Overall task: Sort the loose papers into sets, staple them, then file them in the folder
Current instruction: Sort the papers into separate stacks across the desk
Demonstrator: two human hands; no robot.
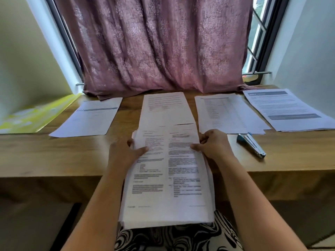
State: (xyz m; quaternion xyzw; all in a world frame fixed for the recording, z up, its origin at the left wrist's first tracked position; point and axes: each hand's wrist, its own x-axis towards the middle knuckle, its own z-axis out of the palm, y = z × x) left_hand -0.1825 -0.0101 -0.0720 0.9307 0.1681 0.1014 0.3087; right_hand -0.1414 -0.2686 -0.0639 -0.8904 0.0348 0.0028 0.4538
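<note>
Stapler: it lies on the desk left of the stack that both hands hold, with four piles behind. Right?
Wrong side. The head view shows the stapler right of the stack, which the left hand and right hand hold.

Single view, head-mounted, wide-angle. It looks forward and down from the seated person's position, facing the table [54,156] and the curtained window [163,51] behind it. Both forearms enter from the lower edge; the lap is visible at the bottom centre. The near table edge crosses mid-frame, close to the lens. Straight lines bow toward the frame's sides. No second view exists for overlap.
</note>
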